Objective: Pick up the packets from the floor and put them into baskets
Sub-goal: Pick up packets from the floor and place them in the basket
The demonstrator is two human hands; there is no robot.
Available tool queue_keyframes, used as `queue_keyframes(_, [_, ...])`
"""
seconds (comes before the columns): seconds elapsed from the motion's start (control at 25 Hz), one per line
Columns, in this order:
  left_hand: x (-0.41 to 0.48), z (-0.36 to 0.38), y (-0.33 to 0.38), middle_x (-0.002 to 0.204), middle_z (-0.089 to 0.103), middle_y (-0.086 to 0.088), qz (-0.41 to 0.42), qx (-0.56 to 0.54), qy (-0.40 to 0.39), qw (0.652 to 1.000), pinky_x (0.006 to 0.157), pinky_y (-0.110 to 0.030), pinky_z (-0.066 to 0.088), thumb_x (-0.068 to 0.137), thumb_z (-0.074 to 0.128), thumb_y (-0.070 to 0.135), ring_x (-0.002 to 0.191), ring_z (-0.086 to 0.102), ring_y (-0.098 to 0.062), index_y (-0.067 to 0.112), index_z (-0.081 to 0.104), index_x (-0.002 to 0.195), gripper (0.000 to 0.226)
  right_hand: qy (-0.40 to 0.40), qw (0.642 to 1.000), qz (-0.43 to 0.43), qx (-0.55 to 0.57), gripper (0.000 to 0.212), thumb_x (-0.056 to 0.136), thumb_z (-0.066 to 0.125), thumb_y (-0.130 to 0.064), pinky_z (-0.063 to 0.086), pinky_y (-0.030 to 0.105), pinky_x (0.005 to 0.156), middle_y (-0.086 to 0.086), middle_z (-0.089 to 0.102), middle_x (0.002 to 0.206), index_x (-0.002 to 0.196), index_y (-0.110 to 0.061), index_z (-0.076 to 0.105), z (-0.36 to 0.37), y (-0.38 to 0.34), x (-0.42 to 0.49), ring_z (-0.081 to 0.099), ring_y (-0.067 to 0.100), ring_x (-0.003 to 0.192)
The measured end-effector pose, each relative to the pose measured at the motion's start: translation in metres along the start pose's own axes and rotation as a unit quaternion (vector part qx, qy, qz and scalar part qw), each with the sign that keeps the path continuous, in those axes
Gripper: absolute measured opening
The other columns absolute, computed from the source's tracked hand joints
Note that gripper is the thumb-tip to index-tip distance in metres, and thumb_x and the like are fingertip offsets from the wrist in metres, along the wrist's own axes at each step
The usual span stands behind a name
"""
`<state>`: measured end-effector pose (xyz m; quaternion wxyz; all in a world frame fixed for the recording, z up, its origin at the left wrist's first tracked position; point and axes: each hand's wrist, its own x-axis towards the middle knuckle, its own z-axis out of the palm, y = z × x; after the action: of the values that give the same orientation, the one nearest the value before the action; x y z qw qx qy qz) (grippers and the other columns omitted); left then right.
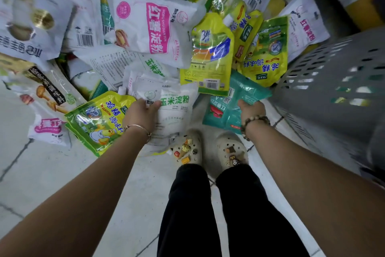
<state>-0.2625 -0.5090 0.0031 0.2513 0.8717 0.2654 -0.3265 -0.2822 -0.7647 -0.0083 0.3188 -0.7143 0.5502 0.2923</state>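
– Packets (pixel 154 27), where are they?
– On the head camera I see them heaped across the far part of the floor (pixel 41 173). They overlap one another, white, yellow and teal. The heap's near edge reaches my feet.
– What is your left hand doing?
– My left hand (pixel 141 115) grips a white packet (pixel 177 110) at the near edge of the heap. The thumb lies on top and the fingers curl round its side. A yellow pouch (pixel 98 119) lies just beside that hand, on its left.
– And the right?
– My right hand (pixel 251 109) pinches the near edge of a teal packet (pixel 227 108), thumb on the top face. The fingers beneath are hidden.
– The basket?
– A grey basket (pixel 325 81) with slotted walls stands at the right edge of the floor, near the right hand. It is blurred. Bits of colour show through the slots, but I cannot tell what lies inside.
– Anything else?
– My pale shoes (pixel 190 148) stand on the floor between my arms, and the left toe touches the white packet. A bangle (pixel 137 127) sits on my left wrist, beads (pixel 253 122) on my right.
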Motion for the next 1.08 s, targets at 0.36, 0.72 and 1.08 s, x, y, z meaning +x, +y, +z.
queue_keyframes(0.36, [-0.107, -0.085, 0.048, 0.064, 0.051, -0.013, 0.013, -0.094, 0.091, 0.991, 0.062, -0.032, 0.029, 0.088, 0.060, 0.032, 0.068, 0.044, -0.028, 0.014, 0.035, 0.054, 0.045, 0.069, 0.979, -0.179, 0.067, 0.020, 0.090, 0.059, -0.021, 0.022, 0.022, 0.057, 0.023, 0.063, 0.107, 0.100, -0.003, 0.056, -0.085, 0.009, -0.124, 0.058, 0.034, 0.098])
queue_keyframes(0.72, [-0.230, -0.157, 0.147, 0.050, 0.031, 0.002, 0.135, -0.101, 0.139, 0.976, 0.043, -0.022, 0.022, 0.089, 0.060, 0.029, 0.048, 0.026, -0.011, 0.016, 0.027, 0.053, 0.051, 0.116, 0.939, -0.252, 0.204, 0.023, 0.086, 0.065, -0.017, 0.034, 0.012, 0.058, 0.006, 0.063, 0.089, 0.095, 0.005, 0.064, -0.221, -0.012, -0.210, 0.055, 0.014, 0.077])
queue_keyframes(1.08, [-0.326, -0.086, 0.286, 0.052, 0.042, 0.005, 0.241, -0.087, 0.041, 0.966, 0.051, -0.028, 0.019, 0.086, 0.065, 0.026, 0.059, 0.045, -0.021, 0.022, 0.034, 0.055, 0.044, 0.237, 0.932, -0.123, 0.246, 0.031, 0.083, 0.068, -0.027, 0.026, 0.023, 0.055, 0.003, 0.050, 0.067, 0.071, -0.001, 0.055, -0.391, 0.076, -0.164, 0.045, 0.017, 0.069])
